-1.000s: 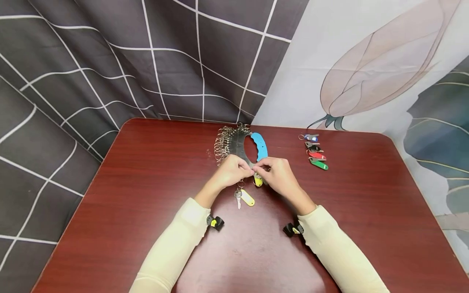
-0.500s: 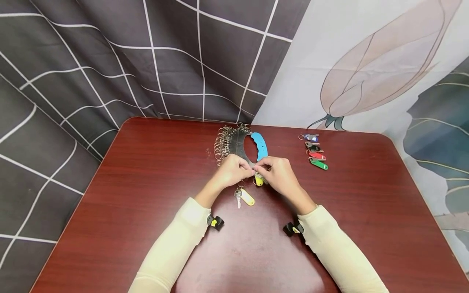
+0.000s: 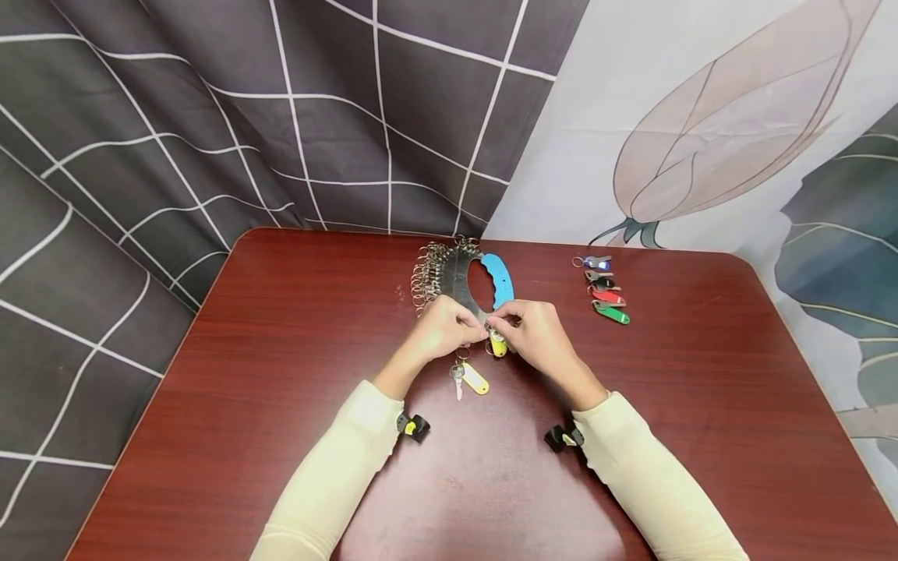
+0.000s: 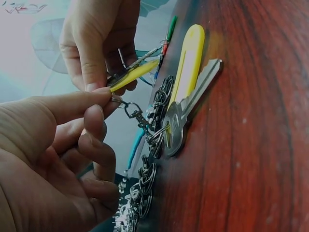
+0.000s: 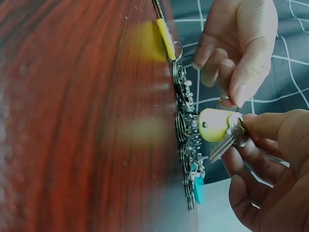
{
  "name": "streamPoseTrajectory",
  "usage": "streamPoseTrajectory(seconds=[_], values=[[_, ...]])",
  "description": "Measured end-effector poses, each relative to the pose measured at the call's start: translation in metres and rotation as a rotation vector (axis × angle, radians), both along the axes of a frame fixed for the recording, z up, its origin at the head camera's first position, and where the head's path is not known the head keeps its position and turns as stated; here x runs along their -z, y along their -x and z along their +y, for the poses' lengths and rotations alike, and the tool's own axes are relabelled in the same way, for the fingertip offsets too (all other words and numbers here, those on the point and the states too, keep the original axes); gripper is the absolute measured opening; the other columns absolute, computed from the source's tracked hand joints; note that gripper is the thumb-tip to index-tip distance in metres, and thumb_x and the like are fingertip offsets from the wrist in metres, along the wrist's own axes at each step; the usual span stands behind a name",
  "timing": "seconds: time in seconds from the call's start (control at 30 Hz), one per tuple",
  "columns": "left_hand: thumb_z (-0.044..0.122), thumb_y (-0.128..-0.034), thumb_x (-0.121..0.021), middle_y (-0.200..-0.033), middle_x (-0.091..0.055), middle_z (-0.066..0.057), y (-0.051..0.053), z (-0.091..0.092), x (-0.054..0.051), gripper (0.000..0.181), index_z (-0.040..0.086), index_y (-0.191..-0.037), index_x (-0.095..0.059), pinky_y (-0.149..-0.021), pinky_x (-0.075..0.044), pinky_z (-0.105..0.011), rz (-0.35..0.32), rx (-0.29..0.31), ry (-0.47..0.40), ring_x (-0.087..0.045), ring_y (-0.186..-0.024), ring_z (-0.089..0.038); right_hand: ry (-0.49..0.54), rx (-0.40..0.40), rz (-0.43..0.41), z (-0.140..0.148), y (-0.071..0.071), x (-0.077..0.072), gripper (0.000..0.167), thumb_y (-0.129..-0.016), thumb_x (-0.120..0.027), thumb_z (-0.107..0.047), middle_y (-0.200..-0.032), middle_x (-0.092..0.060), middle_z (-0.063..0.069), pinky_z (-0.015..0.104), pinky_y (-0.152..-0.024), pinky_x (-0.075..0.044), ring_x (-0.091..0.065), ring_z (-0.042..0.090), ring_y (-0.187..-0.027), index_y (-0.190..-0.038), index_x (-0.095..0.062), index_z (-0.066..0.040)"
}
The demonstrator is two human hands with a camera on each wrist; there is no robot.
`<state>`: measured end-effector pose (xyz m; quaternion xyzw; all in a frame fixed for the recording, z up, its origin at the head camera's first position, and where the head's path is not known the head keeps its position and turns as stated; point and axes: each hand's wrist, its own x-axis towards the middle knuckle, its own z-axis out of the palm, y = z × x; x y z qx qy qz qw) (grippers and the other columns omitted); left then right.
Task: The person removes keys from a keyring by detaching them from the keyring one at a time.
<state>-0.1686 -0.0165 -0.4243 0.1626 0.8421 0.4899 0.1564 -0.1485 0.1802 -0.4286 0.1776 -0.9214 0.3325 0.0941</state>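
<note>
Both hands meet at the near end of a grey metal key holder (image 3: pixel 454 276) with a blue handle (image 3: pixel 499 276) and a row of clasps and rings. My left hand (image 3: pixel 440 329) pinches a metal split ring (image 5: pixel 224 99) between thumb and forefinger; a swivel clasp (image 4: pixel 138 116) hangs beside it. My right hand (image 3: pixel 536 335) pinches a silver key (image 5: pixel 226 141) and its yellow tag (image 5: pixel 212 124), close to the left fingertips. Fingertips hide part of the ring. Nearer on the table lie another key (image 3: pixel 458 375) and yellow tag (image 3: pixel 475 379), joined to a ring.
At the back right of the red-brown table (image 3: pixel 281 351) lie several keys with a blue tag (image 3: pixel 598 263), a black tag (image 3: pixel 600 280), a red tag (image 3: pixel 609 298) and a green tag (image 3: pixel 613 314). A dark checked curtain (image 3: pixel 337 140) hangs behind.
Both hands stay together in the same place. The yellow tag at the right fingertips has shifted slightly to the right.
</note>
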Motion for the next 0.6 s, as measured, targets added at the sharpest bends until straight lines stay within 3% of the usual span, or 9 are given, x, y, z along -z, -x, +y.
streamPoseTrajectory(seconds=[0.23, 0.6], values=[[0.016, -0.0892, -0.077, -0.062, -0.064, 0.005, 0.0009, 0.0004, 0.001, 0.016, 0.001, -0.084, -0.081, -0.054, -0.043, -0.019, -0.037, 0.013, -0.03, -0.052, -0.056, -0.003, -0.007, -0.034, 0.002, -0.0007, -0.0009, -0.0004, 0.009, -0.092, -0.078, -0.019, -0.086, -0.078, 0.001, 0.027, -0.063, -0.048, -0.058, 0.011, -0.066, -0.087, -0.081, -0.013], [0.01, -0.0873, -0.078, -0.061, -0.066, 0.0, 0.0004, -0.0002, 0.0023, 0.009, 0.003, -0.083, -0.082, -0.053, -0.043, -0.02, -0.034, 0.004, -0.079, -0.053, -0.055, -0.004, -0.002, -0.009, 0.011, -0.0002, 0.0004, -0.0005, 0.005, -0.091, -0.08, -0.015, -0.085, -0.079, 0.001, 0.025, -0.058, -0.043, -0.052, 0.008, -0.06, -0.086, -0.082, -0.012]])
